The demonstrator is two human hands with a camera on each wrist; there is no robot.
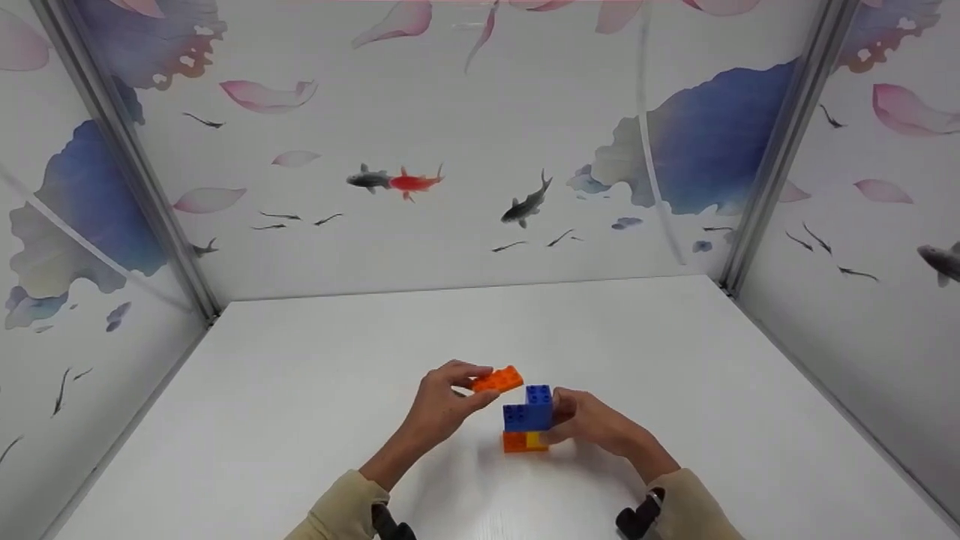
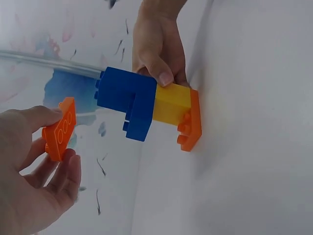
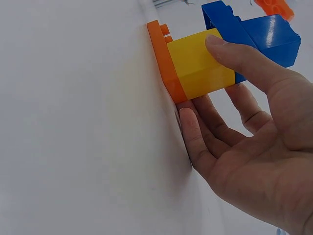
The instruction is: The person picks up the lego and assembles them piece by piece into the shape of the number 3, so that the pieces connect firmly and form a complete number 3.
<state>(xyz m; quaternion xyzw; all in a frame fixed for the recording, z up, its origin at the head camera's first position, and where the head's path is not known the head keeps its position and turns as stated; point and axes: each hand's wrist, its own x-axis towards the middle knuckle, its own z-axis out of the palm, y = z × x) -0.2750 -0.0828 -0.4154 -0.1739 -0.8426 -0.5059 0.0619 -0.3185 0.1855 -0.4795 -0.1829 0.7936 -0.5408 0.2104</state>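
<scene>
Pinching a flat orange brick (image 1: 499, 380) in the left grip (image 1: 444, 399), pointing its long axis rightward and slightly away, just left of the blue bricks (image 1: 537, 417) of the stack (image 2: 147, 108) without touching. Gripping the yellow brick (image 3: 198, 66) beneath with the right grip (image 1: 596, 424), holding all upright.

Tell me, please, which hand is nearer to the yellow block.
Right. The right hand grips the stack at the yellow block; the left hand is apart from it, to its left, holding the loose orange block.
</scene>
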